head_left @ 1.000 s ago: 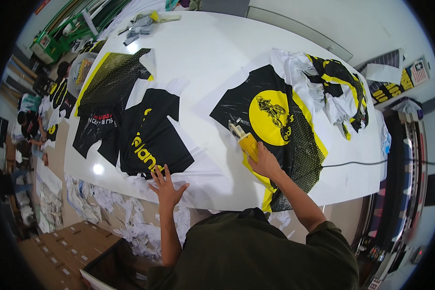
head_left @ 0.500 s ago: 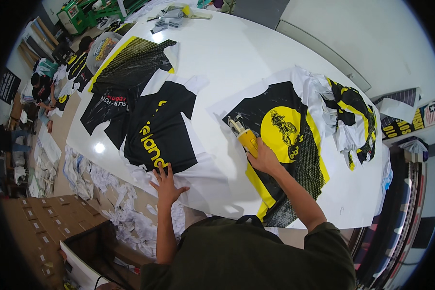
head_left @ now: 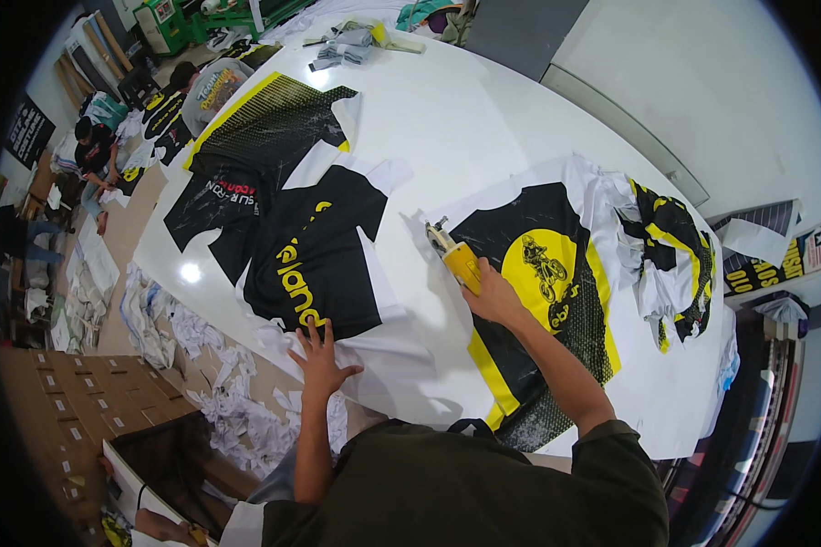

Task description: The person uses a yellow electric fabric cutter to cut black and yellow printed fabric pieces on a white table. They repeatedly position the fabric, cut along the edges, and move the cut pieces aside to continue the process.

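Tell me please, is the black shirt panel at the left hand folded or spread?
Spread. The black shirt panel lies flat, its broad outline and yellow lettering showing, with the left hand at its lower edge.

A garment workshop: black-and-yellow shirt panels [head_left: 337, 269] spread over a broad white tabletop [head_left: 493, 105], beneath a yellow handheld cutter [head_left: 462, 264]; white fabric offcuts [head_left: 233, 410] littering the floor [head_left: 128, 223] at left; a green machine [head_left: 160, 25] standing far left, beyond seated workers [head_left: 96, 150].
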`<action>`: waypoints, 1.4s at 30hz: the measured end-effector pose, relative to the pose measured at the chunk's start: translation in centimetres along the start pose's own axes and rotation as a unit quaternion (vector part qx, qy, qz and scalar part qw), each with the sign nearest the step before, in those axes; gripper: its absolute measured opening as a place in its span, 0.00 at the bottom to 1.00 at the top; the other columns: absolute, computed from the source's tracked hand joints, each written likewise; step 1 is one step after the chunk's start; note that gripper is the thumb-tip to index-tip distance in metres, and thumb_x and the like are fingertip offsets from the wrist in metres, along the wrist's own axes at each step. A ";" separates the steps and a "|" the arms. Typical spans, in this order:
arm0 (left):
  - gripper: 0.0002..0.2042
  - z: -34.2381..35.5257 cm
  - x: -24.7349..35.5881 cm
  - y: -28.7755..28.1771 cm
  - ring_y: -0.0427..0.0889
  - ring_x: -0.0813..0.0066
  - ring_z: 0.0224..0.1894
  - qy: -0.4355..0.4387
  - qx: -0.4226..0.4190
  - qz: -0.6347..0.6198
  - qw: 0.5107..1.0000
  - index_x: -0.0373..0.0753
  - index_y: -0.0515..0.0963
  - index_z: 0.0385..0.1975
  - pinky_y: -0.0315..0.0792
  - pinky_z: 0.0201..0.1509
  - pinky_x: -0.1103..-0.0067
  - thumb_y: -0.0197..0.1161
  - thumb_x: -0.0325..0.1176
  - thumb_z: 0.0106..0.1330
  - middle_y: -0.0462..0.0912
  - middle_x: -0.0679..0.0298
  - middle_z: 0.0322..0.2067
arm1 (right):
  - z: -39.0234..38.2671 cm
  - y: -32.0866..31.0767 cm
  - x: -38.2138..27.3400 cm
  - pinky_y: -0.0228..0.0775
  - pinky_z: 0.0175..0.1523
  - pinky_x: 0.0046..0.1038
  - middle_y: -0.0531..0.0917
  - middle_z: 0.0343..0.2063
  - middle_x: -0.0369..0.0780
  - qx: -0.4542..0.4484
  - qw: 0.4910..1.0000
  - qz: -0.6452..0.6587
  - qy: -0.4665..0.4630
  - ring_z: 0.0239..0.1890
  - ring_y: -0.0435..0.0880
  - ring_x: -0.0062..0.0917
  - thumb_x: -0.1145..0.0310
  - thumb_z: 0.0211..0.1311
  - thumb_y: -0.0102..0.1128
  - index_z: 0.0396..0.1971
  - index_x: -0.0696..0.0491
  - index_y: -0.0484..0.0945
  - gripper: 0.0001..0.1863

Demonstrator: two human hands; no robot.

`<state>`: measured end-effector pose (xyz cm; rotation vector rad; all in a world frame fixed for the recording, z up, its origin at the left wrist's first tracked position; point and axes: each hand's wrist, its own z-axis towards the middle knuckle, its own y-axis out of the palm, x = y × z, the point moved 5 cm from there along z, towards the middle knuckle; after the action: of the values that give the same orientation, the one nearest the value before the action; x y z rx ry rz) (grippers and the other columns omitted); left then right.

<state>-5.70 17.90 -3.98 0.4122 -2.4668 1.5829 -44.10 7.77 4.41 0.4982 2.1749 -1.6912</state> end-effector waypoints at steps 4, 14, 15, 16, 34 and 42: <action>0.69 0.5 0.4 0.3 0.32 0.32 0.82 0.005 0.002 0.009 1.000 0.50 0.45 0.82 0.38 0.69 0.23 0.85 0.59 0.39 0.32 0.51 0.83 | 3.6 1.0 -0.2 0.78 0.54 0.51 0.83 0.47 0.61 0.020 1.000 -0.002 -0.006 0.50 0.84 0.59 0.56 0.64 0.64 0.60 0.64 0.64 0.34; 0.63 2.5 2.1 -1.8 0.37 0.27 0.80 -0.016 -0.023 0.062 0.998 0.45 0.46 0.82 0.41 0.72 0.27 0.82 0.53 0.48 0.37 0.43 0.81 | -2.9 -5.6 2.5 0.80 0.24 0.31 0.82 0.35 0.43 0.074 0.859 0.493 0.118 0.26 0.86 0.29 0.56 0.71 0.65 0.56 0.57 0.68 0.26; 0.60 3.8 4.2 -0.9 0.39 0.27 0.80 -0.004 0.028 0.075 0.997 0.43 0.47 0.81 0.42 0.72 0.27 0.81 0.51 0.51 0.39 0.42 0.81 | -5.6 -6.7 4.0 0.81 0.25 0.32 0.82 0.36 0.44 0.098 0.843 0.511 0.135 0.27 0.87 0.30 0.56 0.71 0.65 0.56 0.57 0.68 0.25; 0.57 5.0 7.5 -0.2 0.41 0.27 0.80 0.018 0.078 0.085 0.993 0.41 0.48 0.81 0.42 0.72 0.28 0.79 0.49 0.54 0.41 0.41 0.80 | -8.3 -7.3 6.2 0.81 0.25 0.32 0.82 0.37 0.44 0.131 0.831 0.521 0.145 0.27 0.87 0.29 0.56 0.71 0.65 0.57 0.57 0.67 0.26; 0.45 24.4 22.9 -7.9 0.45 0.39 0.81 0.122 0.264 0.280 0.915 0.38 0.52 0.80 0.38 0.78 0.35 0.55 0.63 0.72 0.50 0.44 0.80 | -45.5 1.2 22.5 0.81 0.25 0.33 0.81 0.33 0.44 0.345 0.711 0.456 0.410 0.24 0.85 0.31 0.63 0.69 0.65 0.54 0.59 0.66 0.23; 0.69 -0.8 28.4 9.8 0.31 0.36 0.82 0.344 -0.101 0.149 0.921 0.50 0.41 0.83 0.30 0.71 0.25 0.64 0.83 0.44 0.33 0.47 0.82 | -42.5 3.3 21.4 0.82 0.29 0.33 0.84 0.35 0.46 0.328 0.773 0.353 0.412 0.28 0.87 0.30 0.60 0.66 0.68 0.57 0.60 0.68 0.28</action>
<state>-35.72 18.73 -3.60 -0.4992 -2.1399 1.2415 -63.59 51.23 1.46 2.2669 1.2975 -1.8556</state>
